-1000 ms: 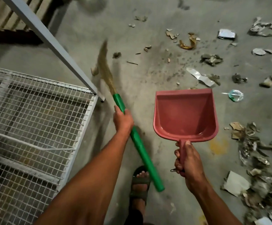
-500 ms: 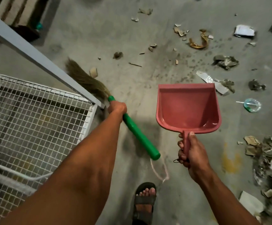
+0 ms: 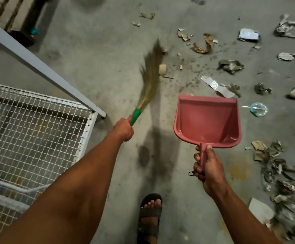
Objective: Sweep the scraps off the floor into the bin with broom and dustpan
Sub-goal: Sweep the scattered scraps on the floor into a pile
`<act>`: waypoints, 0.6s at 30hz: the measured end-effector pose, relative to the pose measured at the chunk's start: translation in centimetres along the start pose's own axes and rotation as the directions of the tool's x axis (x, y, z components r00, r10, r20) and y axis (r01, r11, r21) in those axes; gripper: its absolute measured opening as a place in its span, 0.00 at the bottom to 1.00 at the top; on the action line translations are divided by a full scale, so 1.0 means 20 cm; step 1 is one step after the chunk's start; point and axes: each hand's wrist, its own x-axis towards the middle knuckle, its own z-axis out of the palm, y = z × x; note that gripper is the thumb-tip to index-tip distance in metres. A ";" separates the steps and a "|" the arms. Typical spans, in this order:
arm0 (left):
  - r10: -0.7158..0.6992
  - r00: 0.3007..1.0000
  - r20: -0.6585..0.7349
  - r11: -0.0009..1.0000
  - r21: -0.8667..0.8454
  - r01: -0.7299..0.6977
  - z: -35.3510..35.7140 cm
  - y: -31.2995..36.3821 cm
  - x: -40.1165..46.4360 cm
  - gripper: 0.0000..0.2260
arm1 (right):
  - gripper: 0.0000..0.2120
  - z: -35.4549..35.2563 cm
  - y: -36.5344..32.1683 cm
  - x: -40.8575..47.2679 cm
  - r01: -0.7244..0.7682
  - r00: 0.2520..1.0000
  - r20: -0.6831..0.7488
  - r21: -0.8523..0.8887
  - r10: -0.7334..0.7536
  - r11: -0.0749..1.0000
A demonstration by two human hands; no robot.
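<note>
A white wire-mesh cage borders the left hand, which grips the grass broom. Open concrete lies between it and the right hand, fingers wrapped round the pink dustpan. Paper scraps lie right of that hand.

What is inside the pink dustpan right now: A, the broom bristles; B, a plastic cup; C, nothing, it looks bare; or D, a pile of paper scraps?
C: the dustpan, held by its handle in the right hand, shows only its bare pink inside, while the scraps lie on the floor and the broom is off to its left.
</note>
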 end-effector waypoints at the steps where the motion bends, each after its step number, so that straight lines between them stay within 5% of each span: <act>1: 0.044 0.999 0.024 0.999 0.024 -0.044 0.04 0.04 -0.05 0.31 | 0.21 -0.05 0.01 -0.03 0.005 1.000 -0.011 0.008 -0.005 1.000; 9: 0.266 0.951 0.154 0.960 0.040 -0.275 0.56 0.49 -0.54 0.30 | 0.20 -0.65 0.19 -0.31 0.036 0.988 -0.150 0.046 -0.028 0.998; 14: 0.452 0.863 0.224 0.885 0.003 -0.465 0.88 0.66 -0.94 0.30 | 0.18 -1.05 0.34 -0.54 0.039 0.960 -0.280 0.094 -0.011 0.995; 18: 0.549 0.826 0.126 0.835 -0.033 -0.550 0.99 0.67 -1.22 0.29 | 0.17 -1.28 0.42 -0.72 0.028 0.941 -0.336 0.142 0.022 0.989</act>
